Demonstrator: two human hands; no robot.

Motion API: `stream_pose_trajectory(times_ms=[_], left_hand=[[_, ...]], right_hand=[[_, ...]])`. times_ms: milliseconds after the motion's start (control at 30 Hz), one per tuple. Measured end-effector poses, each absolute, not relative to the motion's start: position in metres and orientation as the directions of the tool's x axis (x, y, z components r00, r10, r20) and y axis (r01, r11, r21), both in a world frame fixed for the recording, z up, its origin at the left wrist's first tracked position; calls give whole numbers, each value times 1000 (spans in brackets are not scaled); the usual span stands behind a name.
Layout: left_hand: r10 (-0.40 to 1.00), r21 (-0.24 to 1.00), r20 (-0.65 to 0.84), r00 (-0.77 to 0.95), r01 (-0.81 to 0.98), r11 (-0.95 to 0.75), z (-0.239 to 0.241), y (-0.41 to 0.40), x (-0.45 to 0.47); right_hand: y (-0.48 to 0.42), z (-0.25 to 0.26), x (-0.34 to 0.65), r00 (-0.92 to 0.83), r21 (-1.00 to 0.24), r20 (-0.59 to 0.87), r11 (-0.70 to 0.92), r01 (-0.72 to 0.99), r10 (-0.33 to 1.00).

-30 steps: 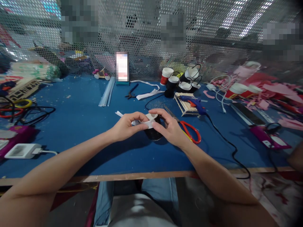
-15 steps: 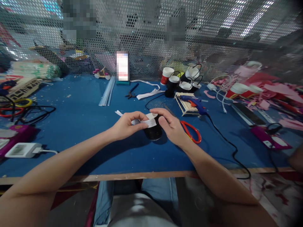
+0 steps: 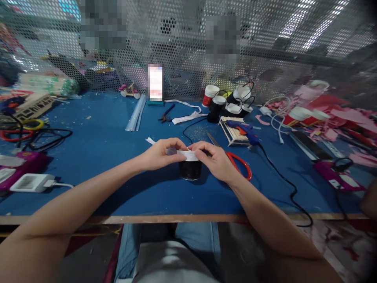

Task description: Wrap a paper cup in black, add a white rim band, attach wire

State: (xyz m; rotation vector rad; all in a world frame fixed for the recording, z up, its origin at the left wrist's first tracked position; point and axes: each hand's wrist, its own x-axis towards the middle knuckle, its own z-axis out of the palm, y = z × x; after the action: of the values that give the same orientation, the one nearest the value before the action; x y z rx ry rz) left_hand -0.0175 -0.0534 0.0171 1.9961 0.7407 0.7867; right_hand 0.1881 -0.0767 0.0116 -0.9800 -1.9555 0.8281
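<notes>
A black-covered paper cup (image 3: 190, 171) is held between my two hands just above the blue table. Around its upper edge lies a white strip (image 3: 188, 156), whose loose end sticks out to the left behind my left hand. My left hand (image 3: 166, 153) pinches the strip against the cup's rim on the left, thumb in front and fingers behind. On the right, my right hand (image 3: 212, 157) grips the rim the same way, its thumb on the strip. The fingertips inside the cup are partly hidden.
Red-handled scissors (image 3: 240, 165) lie right of my right hand. Behind them, a blue glue gun (image 3: 247, 133) rests on a stick rack (image 3: 234, 137). Several black cups with wire handles (image 3: 218, 103), pliers (image 3: 167, 114), clear glue sticks (image 3: 136, 114) and a propped phone (image 3: 156, 83) stand or lie farther back.
My right hand has closed from beside the cup onto its rim and the strip. The cup has turned upright with the strip facing me; my left hand keeps its pinch.
</notes>
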Motion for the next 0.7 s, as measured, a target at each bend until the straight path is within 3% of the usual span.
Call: stream_pose_trajectory(times_ms=[267,367,533,633,700], left_hand=[[722,853,275,635,186,-488,21,-59,-15],[707,833,298,642,187,-521,22,-63,-14],[707,826,296,643,199,-527,20,-61,-15],[709,830,293,642,198,-522,17,-58,-16],[708,827,302,639,193,-527,16,-57,-15]], right_hand=[[-82,20,187,-494,-634,399,622,461,773],[-83,22,187,-413,-656,410,577,486,813],[-76,22,195,-74,-788,425,409,460,902],[-74,23,200,-43,-825,397,378,420,917],[-74,22,199,-103,-781,430,426,456,897]])
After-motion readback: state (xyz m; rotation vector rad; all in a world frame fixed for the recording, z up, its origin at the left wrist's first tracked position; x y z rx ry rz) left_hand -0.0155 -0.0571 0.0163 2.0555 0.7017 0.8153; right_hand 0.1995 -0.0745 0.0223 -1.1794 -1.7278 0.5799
